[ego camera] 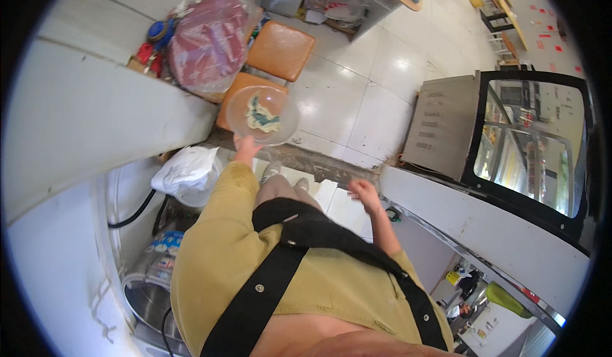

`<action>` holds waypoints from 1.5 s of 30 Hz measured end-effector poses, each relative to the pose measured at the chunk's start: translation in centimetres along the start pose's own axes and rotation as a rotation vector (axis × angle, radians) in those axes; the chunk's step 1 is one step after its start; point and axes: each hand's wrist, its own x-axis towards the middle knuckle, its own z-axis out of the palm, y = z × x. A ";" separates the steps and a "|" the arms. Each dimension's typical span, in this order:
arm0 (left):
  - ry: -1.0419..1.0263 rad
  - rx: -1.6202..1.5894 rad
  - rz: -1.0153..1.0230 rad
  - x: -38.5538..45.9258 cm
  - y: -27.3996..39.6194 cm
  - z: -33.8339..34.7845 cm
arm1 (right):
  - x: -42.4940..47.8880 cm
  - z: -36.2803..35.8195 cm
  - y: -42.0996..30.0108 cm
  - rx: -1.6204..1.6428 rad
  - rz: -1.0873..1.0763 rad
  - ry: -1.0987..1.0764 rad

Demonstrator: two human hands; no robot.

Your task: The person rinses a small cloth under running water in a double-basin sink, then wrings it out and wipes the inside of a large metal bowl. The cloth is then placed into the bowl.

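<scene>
My left hand [245,147] grips the near rim of a clear round plastic bowl [287,125], held out ahead of me above the brown stools. Inside the bowl lies a crumpled cream-and-green item [262,115] that looks like cloth; its material is not certain. My right hand [364,193] hangs apart from the bowl, to the right of my legs, with its fingers curled and nothing visible in it. Part of the nearer brown stool [228,100] shows beneath and beside the bowl.
A second brown padded stool [282,48] stands farther ahead, beside a plastic-wrapped dark red round object [208,44]. At my left are a white bag [189,170] and a steel pot [150,299]. A glass-fronted cabinet [530,146] sits on the right counter [478,218]. The floor has a raised threshold [315,165].
</scene>
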 end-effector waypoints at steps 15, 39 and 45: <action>-0.198 1.594 1.033 9.0 -0.6 -5.7 | -10.4 2.9 18.3 0.194 0.585 0.172; -2.284 2.105 -0.002 -13.8 -37.8 -0.2 | -42.1 5.1 56.1 0.120 0.407 0.915; -1.611 2.305 -0.396 -24.3 -57.4 -0.8 | -51.3 6.6 65.6 0.326 0.642 0.987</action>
